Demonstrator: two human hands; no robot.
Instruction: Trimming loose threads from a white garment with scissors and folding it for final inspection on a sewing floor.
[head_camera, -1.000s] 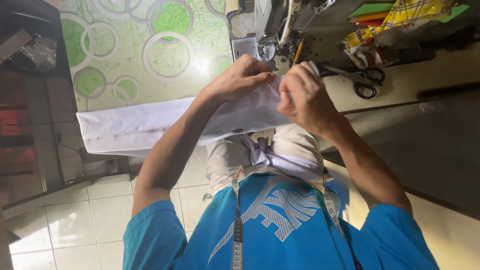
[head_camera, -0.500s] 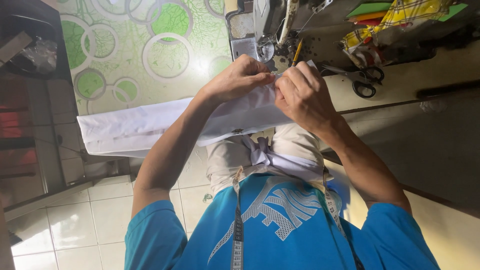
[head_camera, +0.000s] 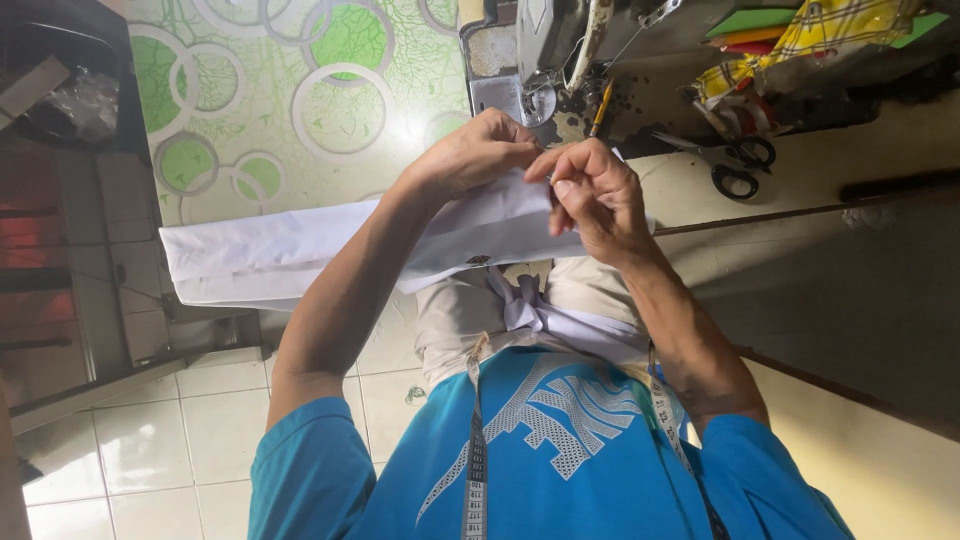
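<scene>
Right at the front of the sewing machine (head_camera: 560, 50), both hands are bunched together on a piece of white cloth (head_camera: 300, 250). Left hand (head_camera: 475, 155) is curled over the top edge of the fabric, fingers folded down, pinching it near the machine's needle area. Right hand (head_camera: 595, 195) sits just beside it, touching, thumb and forefinger closed tight on the same edge; whether something tiny sits between those fingertips, I cannot tell. That cloth runs out long and flat to the person's left, across a tabletop with a green circle pattern (head_camera: 300, 90), while another part of it hangs down into the lap. Black-handled scissors (head_camera: 735, 165) lie on the table to the right, well apart from the hands, with a yellow checked cloth (head_camera: 800, 40) piled beyond them. A pencil (head_camera: 600, 108) stands tilted against the machine just above the right hand. Measuring tape (head_camera: 475, 450) hangs round the neck, down over the blue shirt (head_camera: 540, 460)
</scene>
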